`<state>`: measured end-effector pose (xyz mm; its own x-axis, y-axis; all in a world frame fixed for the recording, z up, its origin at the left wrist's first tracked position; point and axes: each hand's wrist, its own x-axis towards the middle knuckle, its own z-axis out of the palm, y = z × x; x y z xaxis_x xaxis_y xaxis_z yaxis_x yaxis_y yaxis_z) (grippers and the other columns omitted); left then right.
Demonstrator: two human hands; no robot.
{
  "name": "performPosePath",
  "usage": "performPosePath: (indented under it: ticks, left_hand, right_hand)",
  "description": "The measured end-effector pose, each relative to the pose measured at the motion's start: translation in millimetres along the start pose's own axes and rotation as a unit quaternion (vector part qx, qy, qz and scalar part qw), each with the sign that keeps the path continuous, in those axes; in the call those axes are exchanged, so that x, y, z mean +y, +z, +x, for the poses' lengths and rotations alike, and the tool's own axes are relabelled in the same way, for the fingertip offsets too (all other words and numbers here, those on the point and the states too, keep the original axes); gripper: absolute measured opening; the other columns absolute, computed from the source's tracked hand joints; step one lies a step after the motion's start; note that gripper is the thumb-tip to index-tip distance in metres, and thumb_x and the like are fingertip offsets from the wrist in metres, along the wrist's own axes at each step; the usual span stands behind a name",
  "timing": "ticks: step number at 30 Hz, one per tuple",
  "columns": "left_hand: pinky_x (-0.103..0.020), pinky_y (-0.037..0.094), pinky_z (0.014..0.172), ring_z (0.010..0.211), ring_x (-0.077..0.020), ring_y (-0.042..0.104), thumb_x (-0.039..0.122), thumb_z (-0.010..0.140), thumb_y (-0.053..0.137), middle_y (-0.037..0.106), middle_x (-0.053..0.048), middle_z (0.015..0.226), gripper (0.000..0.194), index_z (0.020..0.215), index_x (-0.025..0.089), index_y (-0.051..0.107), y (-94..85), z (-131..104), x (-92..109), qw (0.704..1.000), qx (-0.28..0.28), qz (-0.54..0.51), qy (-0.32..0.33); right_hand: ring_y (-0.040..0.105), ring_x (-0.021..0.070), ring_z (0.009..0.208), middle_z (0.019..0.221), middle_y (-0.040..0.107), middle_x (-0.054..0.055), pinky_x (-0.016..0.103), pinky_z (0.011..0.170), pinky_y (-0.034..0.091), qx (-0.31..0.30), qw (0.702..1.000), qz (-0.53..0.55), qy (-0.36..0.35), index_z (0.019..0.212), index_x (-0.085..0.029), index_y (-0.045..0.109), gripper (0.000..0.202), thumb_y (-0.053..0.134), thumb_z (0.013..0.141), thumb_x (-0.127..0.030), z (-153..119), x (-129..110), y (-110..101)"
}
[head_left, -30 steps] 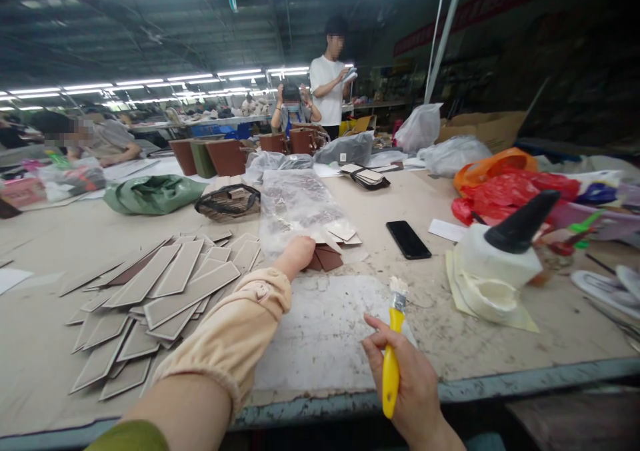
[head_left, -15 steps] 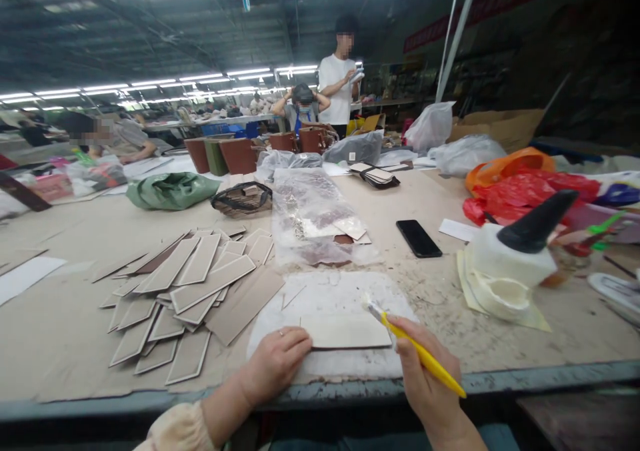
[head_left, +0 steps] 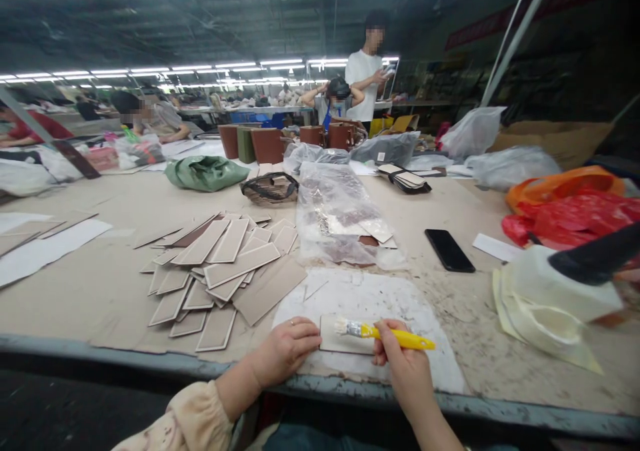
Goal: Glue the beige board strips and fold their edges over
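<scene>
A pale rectangular panel [head_left: 331, 342] lies flat on a stained white sheet [head_left: 425, 304] near the table's front edge. The fingers of my left hand [head_left: 290, 350] are closed at the panel's left end, holding it. My right hand [head_left: 404, 358] grips a yellow-handled paintbrush [head_left: 400, 338], its pale bristles pointing left over the panel. Whether the bristles touch the surface I cannot tell. My right hand and the brush cover the panel's right part. To the left lies a loose heap of beige panels with light edges [head_left: 243, 264].
A white plastic container with a black spout [head_left: 565, 281] stands at the right. A black phone [head_left: 449, 250] lies beyond the sheet, near a clear plastic bag [head_left: 340, 198]. Red plastic bags [head_left: 575, 214] sit at the far right. Several people are behind the table.
My right hand has brought the brush down and leftward over the panel, turning the handle nearly level. My left hand stays at the panel's left end. The camera view has shifted left.
</scene>
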<state>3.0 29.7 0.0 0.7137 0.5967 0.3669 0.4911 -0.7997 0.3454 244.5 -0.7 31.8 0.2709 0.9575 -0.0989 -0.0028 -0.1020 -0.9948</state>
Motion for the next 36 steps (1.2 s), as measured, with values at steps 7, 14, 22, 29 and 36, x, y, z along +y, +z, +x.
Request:
performPosePath:
  ticks: [7,14,22,29,36]
  left_hand:
    - [-0.031,0.051,0.086,0.098,-0.0180,0.060,0.015,0.092,0.043,0.068,-0.007,0.104,0.025,0.105,0.019,0.064,0.0,0.5,1.5,0.999,0.002,0.038,0.026]
    - [-0.031,0.051,0.085,0.096,-0.0177,0.060,0.014,0.090,0.044,0.070,-0.005,0.101,0.024,0.102,0.019,0.064,-0.6,3.4,2.5,0.999,0.006,0.036,0.028]
    - [-0.033,0.050,0.087,0.096,-0.0180,0.060,0.013,0.089,0.046,0.069,-0.006,0.097,0.022,0.099,0.019,0.065,-4.4,8.2,7.0,1.000,-0.003,0.020,0.018]
    - [-0.034,0.050,0.086,0.095,-0.0182,0.059,0.014,0.089,0.047,0.069,-0.006,0.097,0.023,0.099,0.020,0.066,0.3,6.2,3.8,1.000,0.003,0.010,0.013]
    - [-0.035,0.049,0.087,0.095,-0.0189,0.058,0.013,0.089,0.048,0.069,-0.006,0.099,0.022,0.100,0.020,0.066,-0.2,5.7,3.5,1.000,0.002,-0.002,0.006]
  right_hand:
    - [0.053,0.0136,0.042,0.054,0.058,-0.003,0.025,0.046,0.045,-0.021,0.998,-0.056,-0.009,0.082,-0.019,0.058,0.049,0.049,0.079,-0.067,1.6,6.3,16.4]
    - [0.054,0.0151,0.040,0.050,0.058,-0.003,0.026,0.044,0.044,-0.014,0.996,-0.085,-0.019,0.079,-0.020,0.059,0.049,0.048,0.079,-0.068,3.9,10.6,21.6]
    - [0.056,0.0155,0.041,0.050,0.057,-0.004,0.026,0.044,0.045,-0.023,0.990,-0.133,-0.033,0.077,-0.021,0.060,0.043,0.049,0.081,-0.063,8.3,8.5,9.0]
    - [0.056,0.0168,0.040,0.048,0.058,-0.003,0.028,0.046,0.045,0.005,0.977,-0.202,-0.073,0.077,-0.022,0.060,0.044,0.042,0.085,-0.062,10.9,4.4,-16.4]
    - [0.063,0.0197,0.051,0.052,0.063,-0.001,0.028,0.050,0.046,0.026,0.948,-0.304,-0.091,0.081,-0.022,0.062,0.042,0.045,0.085,-0.060,20.3,6.3,-52.2]
